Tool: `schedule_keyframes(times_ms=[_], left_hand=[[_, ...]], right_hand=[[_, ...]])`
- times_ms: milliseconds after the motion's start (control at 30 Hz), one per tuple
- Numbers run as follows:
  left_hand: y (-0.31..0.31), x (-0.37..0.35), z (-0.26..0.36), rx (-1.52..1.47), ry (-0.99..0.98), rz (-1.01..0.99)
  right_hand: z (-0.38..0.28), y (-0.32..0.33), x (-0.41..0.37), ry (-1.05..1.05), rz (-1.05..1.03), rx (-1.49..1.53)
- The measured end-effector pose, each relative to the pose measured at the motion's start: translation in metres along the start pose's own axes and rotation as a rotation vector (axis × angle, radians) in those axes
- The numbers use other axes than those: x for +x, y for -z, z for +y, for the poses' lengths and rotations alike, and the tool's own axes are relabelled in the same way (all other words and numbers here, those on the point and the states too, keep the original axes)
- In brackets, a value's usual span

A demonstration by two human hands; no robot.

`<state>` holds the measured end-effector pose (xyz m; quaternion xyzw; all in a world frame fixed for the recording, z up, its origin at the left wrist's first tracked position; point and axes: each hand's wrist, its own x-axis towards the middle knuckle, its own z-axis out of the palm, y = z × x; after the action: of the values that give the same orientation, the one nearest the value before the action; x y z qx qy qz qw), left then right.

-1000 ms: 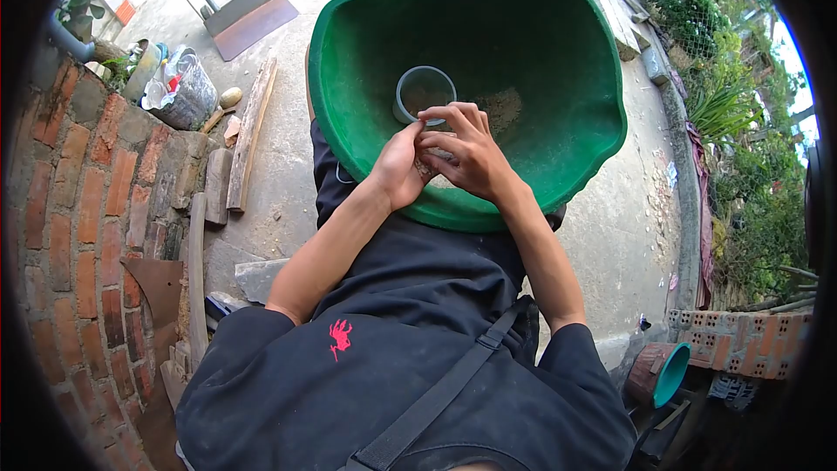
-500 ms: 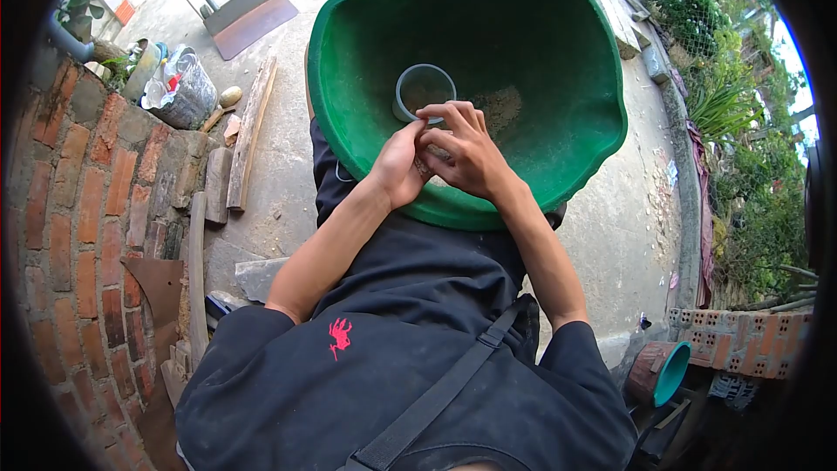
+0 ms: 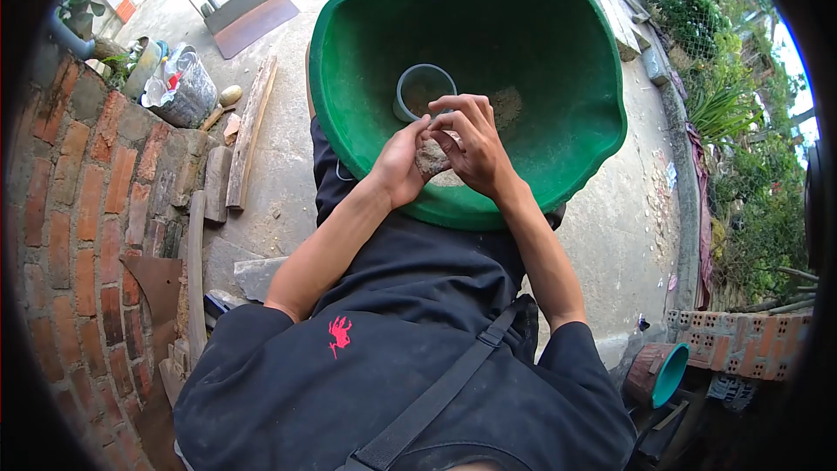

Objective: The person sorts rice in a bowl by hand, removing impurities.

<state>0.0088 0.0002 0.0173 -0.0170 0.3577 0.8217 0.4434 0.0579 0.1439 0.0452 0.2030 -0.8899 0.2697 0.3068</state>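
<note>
A large green plastic tub (image 3: 558,153) with a wavy rim rests over my lap. Above its near side, my left hand (image 3: 399,167) is cupped around a rough, greyish-brown grainy clump (image 3: 431,157). My right hand (image 3: 475,144) is bent over the same clump, fingers curled and its fingertips close to those of my left hand; what they pinch, if anything, is hidden. Just beyond my fingers stands a clear plastic cup (image 3: 425,65), its lower part partly covered. Pale grainy material (image 3: 506,107) lies on the tub's floor to the right of the cup.
A brick wall (image 3: 91,201) runs along the left, with wooden planks (image 3: 253,135) and a dirty bucket (image 3: 187,92) near it. A hand truck (image 3: 253,17) stands farther off. A teal-lined pot (image 3: 670,373) sits at lower right; plants (image 3: 741,96) grow beyond the curb.
My right hand has shifted slightly right and its fingers have lifted off, so more of the grainy clump in my left hand shows. The tub and cup stay put.
</note>
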Motion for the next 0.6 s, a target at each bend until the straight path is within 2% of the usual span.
schedule_keyframes(times_ms=[167,233,333,400,533,600], left_hand=[[0.009,0.007,-0.001,-0.004,0.017,-0.086],[0.0,0.0,0.002,0.026,0.067,-0.06],[-0.009,-0.004,0.002,-0.001,0.035,0.017],[-0.01,-0.005,0.003,0.002,0.04,0.001],[-0.004,-0.002,0.003,0.01,0.064,-0.014],[-0.002,-0.001,0.002,-0.001,0.034,-0.003]], right_hand=[[-0.002,-0.001,0.006,0.031,0.179,-0.026],[0.001,-0.008,0.01,-0.104,0.265,-0.214],[0.01,-0.008,0.005,-0.186,0.25,-0.184],[0.01,-0.005,0.004,-0.231,0.26,-0.162],[0.009,-0.005,-0.002,-0.203,0.239,-0.094],[0.005,-0.001,-0.004,-0.078,0.118,-0.03]])
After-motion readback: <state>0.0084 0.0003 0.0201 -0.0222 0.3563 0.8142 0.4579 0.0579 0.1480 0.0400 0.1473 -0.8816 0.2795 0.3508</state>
